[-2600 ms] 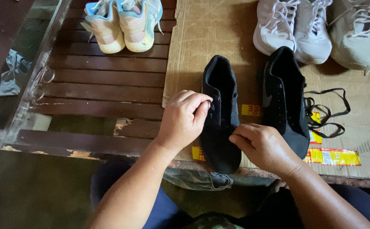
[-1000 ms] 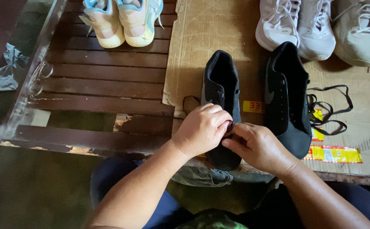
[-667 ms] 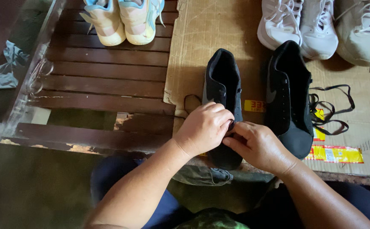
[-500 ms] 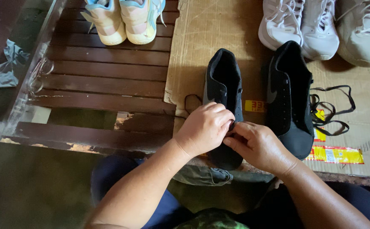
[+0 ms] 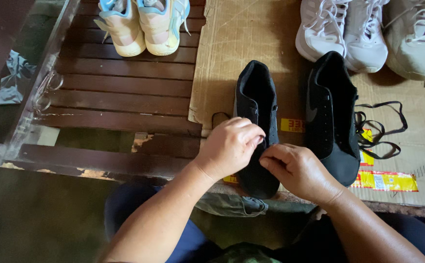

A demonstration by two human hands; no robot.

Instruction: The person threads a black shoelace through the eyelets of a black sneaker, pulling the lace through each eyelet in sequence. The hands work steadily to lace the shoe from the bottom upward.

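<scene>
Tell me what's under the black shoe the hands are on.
Flattened cardboard lies under the shoe. Both hands, left and right, cover its front, so the surface beneath there is hidden.

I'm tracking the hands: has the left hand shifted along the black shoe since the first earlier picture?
Yes. The left hand moved toward the toe of the black shoe, nearer the person.

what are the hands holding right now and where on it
Both hands, left hand and right hand, are on the black shoe, fingertips meeting over its lace area at mid-length. Whether they pinch a lace there cannot be told.
</scene>
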